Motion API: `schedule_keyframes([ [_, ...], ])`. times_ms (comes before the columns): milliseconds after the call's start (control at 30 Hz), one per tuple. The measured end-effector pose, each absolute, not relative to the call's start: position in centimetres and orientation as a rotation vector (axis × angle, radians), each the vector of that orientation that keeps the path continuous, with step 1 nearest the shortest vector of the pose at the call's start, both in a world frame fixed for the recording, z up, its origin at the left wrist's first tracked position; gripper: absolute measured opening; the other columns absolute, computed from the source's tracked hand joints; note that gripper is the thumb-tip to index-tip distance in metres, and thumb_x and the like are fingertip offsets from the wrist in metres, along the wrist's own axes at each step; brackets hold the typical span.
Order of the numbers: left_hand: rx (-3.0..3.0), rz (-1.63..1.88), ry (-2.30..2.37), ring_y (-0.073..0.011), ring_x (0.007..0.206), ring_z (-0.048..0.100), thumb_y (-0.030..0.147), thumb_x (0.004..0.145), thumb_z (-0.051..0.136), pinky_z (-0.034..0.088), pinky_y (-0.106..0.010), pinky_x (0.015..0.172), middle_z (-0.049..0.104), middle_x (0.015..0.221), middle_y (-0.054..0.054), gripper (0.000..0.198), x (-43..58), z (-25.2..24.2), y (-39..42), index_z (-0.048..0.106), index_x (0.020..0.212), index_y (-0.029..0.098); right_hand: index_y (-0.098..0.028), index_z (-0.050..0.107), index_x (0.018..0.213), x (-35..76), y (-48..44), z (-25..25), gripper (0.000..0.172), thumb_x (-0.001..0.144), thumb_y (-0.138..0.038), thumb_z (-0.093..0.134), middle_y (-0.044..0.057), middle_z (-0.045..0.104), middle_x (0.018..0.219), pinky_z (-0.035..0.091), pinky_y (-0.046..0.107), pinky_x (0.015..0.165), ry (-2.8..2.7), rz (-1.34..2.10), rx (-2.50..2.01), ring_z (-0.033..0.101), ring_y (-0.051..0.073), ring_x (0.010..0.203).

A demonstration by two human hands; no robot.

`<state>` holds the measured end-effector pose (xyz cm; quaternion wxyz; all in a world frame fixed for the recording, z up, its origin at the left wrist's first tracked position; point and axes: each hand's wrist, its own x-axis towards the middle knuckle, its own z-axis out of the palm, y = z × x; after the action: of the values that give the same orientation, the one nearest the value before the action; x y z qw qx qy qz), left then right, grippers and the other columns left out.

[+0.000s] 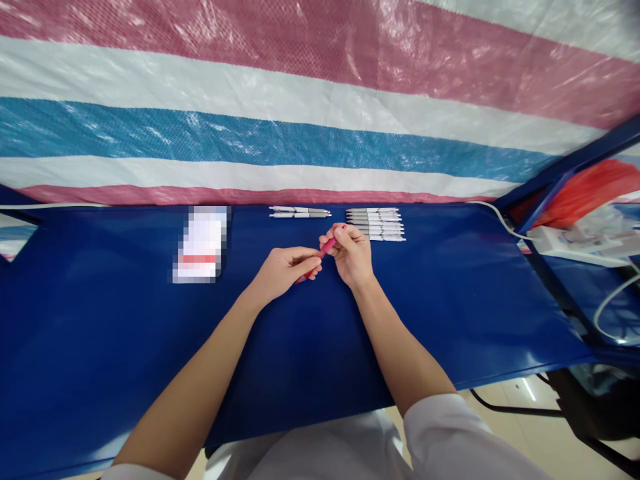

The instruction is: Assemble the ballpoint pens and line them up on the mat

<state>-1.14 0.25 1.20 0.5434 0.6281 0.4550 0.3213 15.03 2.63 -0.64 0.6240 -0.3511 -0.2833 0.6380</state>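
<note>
While the left hand (286,273) and right hand (354,255) clamp fingers around a red pen (329,245), handling appears unfinished. White pens (371,219) lie grouped.

Glossy plastic sheet (320,143), smooth tabletop (460,307)

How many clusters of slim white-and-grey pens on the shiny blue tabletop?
2. A smaller cluster lies beyond the bare left hand; a larger cluster lies to its right, beyond the bare right hand, which may hide part of it.
</note>
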Motion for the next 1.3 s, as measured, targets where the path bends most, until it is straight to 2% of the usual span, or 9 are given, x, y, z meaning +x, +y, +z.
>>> schedule_keyframes([
  [233, 1.82, 1.017, 1.279, -0.0154, 0.07, 0.066, 0.038, 0.085, 0.066, 0.051, -0.027, 0.071, 0.075, 0.085, -0.002, 0.022, -0.6, -0.4, 0.4, 0.076, 0.096, 0.022, -0.021, 0.071, 0.076, 14.5, 2.6, -0.4, 0.023, 0.063, -0.033, 0.086, -0.003, 0.073, 0.07, 0.062, 0.024, 0.062, -0.619, 1.364, -0.884, 0.074, 0.015, 0.07],
  [367, 1.564, 0.852, 1.16, -0.0154, 0.066, 0.067, 0.039, 0.087, 0.063, 0.052, -0.026, 0.065, 0.074, 0.079, -0.004, 0.026, -0.9, 0.4, 0.5, 0.074, 0.097, 0.017, -0.022, 0.073, 0.079, 14.6, 2.7, -0.5, 0.022, 0.064, -0.033, 0.085, -0.002, 0.075, 0.073, 0.061, 0.021, 0.058, -0.628, 1.392, -0.837, 0.074, 0.014, 0.07],
  [533, 1.345, 0.716, 0.967, -0.0144, 0.064, 0.065, 0.042, 0.092, 0.059, 0.044, -0.023, 0.053, 0.072, 0.075, -0.006, 0.032, -1.6, 1.5, 0.5, 0.073, 0.085, 0.014, -0.024, 0.075, 0.086, 15.0, 2.5, -0.4, 0.026, 0.065, -0.036, 0.085, -0.001, 0.078, 0.082, 0.061, 0.021, 0.057, -0.674, 1.49, -0.763, 0.076, 0.017, 0.08],
  [733, 1.049, 0.65, 0.79, -0.0186, 0.072, 0.069, 0.044, 0.083, 0.072, 0.054, -0.03, 0.067, 0.074, 0.084, -0.01, 0.032, -2.0, 1.0, 0.4, 0.075, 0.095, 0.014, -0.025, 0.073, 0.08, 15.1, 2.3, -0.3, 0.021, 0.065, -0.034, 0.084, -0.003, 0.077, 0.077, 0.062, 0.024, 0.063, -0.672, 1.526, -0.759, 0.076, 0.016, 0.076],
  [867, 1.075, 0.627, 0.806, -0.0178, 0.068, 0.069, 0.04, 0.08, 0.075, 0.053, -0.029, 0.061, 0.075, 0.086, -0.009, 0.033, -2.0, 1.2, 0.3, 0.075, 0.103, 0.016, -0.024, 0.07, 0.078, 15.1, 2.4, -0.5, 0.019, 0.067, -0.033, 0.083, -0.004, 0.075, 0.074, 0.061, 0.023, 0.062, -0.679, 1.521, -0.767, 0.075, 0.015, 0.073],
  [1033, 1.223, 0.681, 0.928, -0.0175, 0.067, 0.069, 0.038, 0.084, 0.071, 0.048, -0.025, 0.054, 0.075, 0.083, -0.007, 0.028, -1.7, 1.0, 0.4, 0.076, 0.102, 0.017, -0.023, 0.07, 0.077, 15.1, 2.6, -0.6, 0.023, 0.065, -0.035, 0.085, -0.003, 0.074, 0.072, 0.059, 0.02, 0.056, -0.68, 1.481, -0.788, 0.075, 0.014, 0.071],
  [1300, 1.433, 0.793, 1.005, -0.016, 0.067, 0.068, 0.038, 0.086, 0.066, 0.056, -0.029, 0.068, 0.074, 0.078, -0.003, 0.023, -1.4, 0.1, 0.7, 0.077, 0.092, 0.019, -0.022, 0.073, 0.076, 14.7, 2.7, -0.3, 0.026, 0.058, -0.033, 0.088, -0.003, 0.074, 0.068, 0.06, 0.021, 0.053, -0.642, 1.393, -0.833, 0.074, 0.015, 0.067],
])
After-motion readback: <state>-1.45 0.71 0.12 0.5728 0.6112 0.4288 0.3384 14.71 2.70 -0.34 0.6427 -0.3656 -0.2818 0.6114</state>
